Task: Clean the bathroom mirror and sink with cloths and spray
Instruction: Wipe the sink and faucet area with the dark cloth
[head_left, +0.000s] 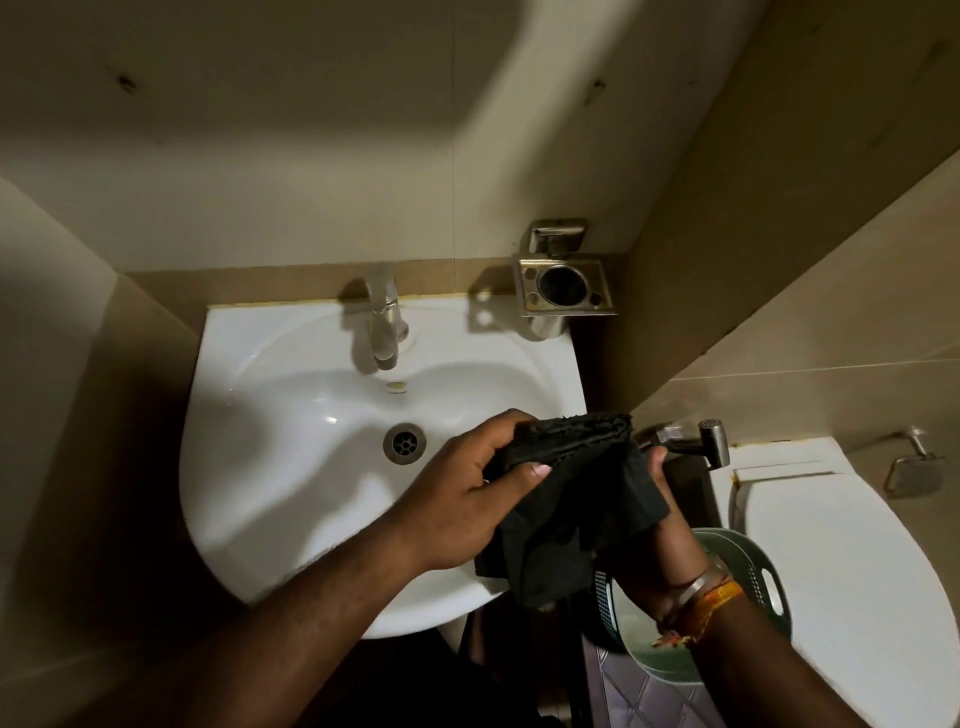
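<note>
- The left hand (467, 499) grips a black cloth (566, 509). The fingers curl over the top of it and the thumb presses on the front.
- The right hand (660, 540) holds the same cloth from the other side. Most of this hand is hidden behind the cloth, but a fingertip shows at the edge, so it looks like it is holding on.
- The cloth is bunched and folded. It hangs in the air between both hands, over the right front edge of the sink (291, 467). It does not touch the sink.
- The sink is white and shiny. It looks mostly clean, but I cannot tell if it has been wiped.
- The tap (384, 322) is off. No water runs.
- The drain (404, 442) is open, with no water sitting in the bowl.
- No mirror shows, and no spray shows.
- I think the person is folding the cloth to get it ready. The wiping looks like it has yet to be done here.
- A metal holder (563, 286) sits on the wall by the sink.
- A green basket (727, 561) sits low on the right, next to a toilet (857, 571).
</note>
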